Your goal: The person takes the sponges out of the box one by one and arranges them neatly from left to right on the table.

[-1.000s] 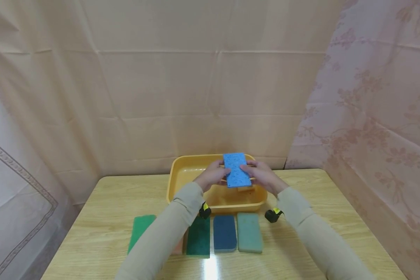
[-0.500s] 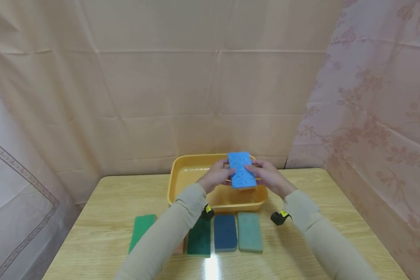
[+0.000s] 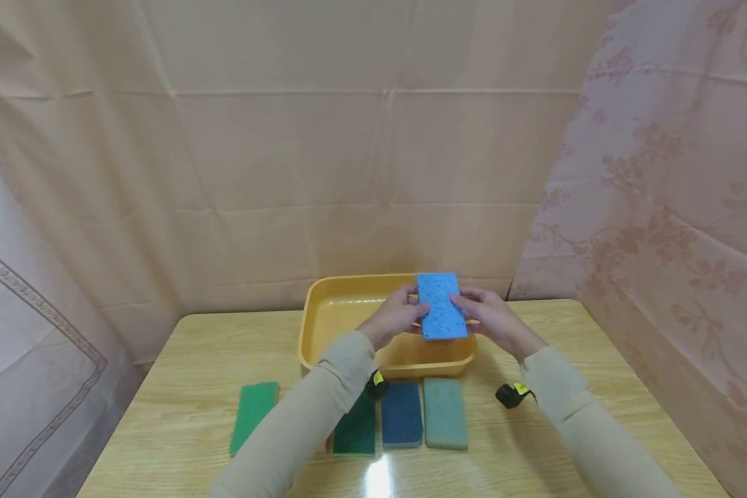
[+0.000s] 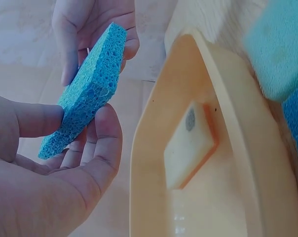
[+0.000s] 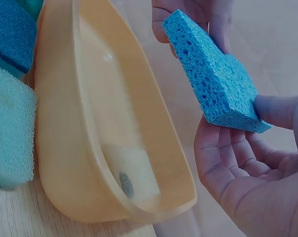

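A bright blue porous sponge (image 3: 440, 304) is held up over the right part of a yellow plastic tub (image 3: 324, 325). My left hand (image 3: 393, 317) pinches its left edge, thumb on the top face and fingers beneath. On the opposite edge, my right hand (image 3: 494, 319) grips it the same way. Both wrist views show the sponge (image 4: 90, 89) tilted and apart from the tub. Inside the tub lies a pale sponge (image 4: 188, 153) with an orange layer and a grey spot; in the head view the blue sponge and hands cover it.
In front of the tub, a row of sponges lies on the wooden table (image 3: 211, 360): green (image 3: 253, 415), dark green (image 3: 355, 429), navy (image 3: 402, 415) and pale teal (image 3: 445, 413). Another is mostly hidden by the left sleeve (image 3: 299, 415). Curtains hang behind.
Both hands have shifted a little to the right, carrying the blue sponge with them. It stays gripped by both hands above the tub; the row of sponges has not moved.
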The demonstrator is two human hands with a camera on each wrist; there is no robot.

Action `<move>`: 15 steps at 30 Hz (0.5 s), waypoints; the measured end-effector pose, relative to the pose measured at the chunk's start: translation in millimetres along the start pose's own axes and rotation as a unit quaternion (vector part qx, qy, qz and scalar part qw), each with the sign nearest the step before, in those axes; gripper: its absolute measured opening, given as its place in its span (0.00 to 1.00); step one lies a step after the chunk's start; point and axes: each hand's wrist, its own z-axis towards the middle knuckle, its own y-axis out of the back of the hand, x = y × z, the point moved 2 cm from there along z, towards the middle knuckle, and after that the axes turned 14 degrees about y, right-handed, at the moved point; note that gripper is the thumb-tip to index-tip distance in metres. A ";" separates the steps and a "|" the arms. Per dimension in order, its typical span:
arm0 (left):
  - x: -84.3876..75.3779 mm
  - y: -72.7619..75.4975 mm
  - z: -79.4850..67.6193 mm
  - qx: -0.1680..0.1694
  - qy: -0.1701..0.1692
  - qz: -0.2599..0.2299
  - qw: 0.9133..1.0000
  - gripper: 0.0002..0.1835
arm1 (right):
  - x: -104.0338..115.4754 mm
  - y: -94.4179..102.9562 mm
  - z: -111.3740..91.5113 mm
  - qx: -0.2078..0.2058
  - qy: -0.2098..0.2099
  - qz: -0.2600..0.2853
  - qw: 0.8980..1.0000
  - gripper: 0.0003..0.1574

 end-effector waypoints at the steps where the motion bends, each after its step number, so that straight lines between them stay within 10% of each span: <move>1: 0.2 -0.9 -0.2 0.002 -0.001 0.000 1.000 0.26 | 0.0 0.9 -0.8 0.000 0.001 -0.001 1.000 0.43; 15: 4.3 -12.9 -2.6 0.014 0.000 0.009 1.000 0.27 | -2.6 11.8 -12.3 0.001 0.021 -0.003 1.000 0.44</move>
